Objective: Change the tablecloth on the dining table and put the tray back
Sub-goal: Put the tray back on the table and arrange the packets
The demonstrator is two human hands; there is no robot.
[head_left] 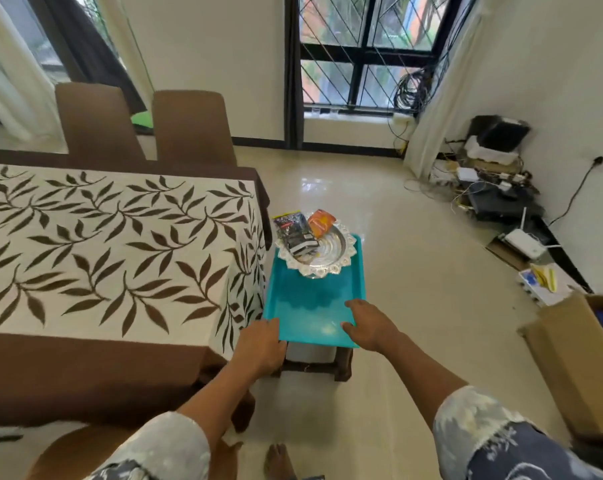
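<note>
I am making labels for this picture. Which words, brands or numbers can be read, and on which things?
No text can be read.
Dark packet on the silver plate: print too blurred.
Orange packet beside it: print too blurred.
White box on the floor: marks too small.

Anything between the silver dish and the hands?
Nothing: head view shows only bare teal tray from the silver dish to the left hand and right hand at its near edge.

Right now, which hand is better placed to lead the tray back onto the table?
Probably left. The left hand holds the tray at the corner beside the table; the right hand holds the corner away from it.
</note>
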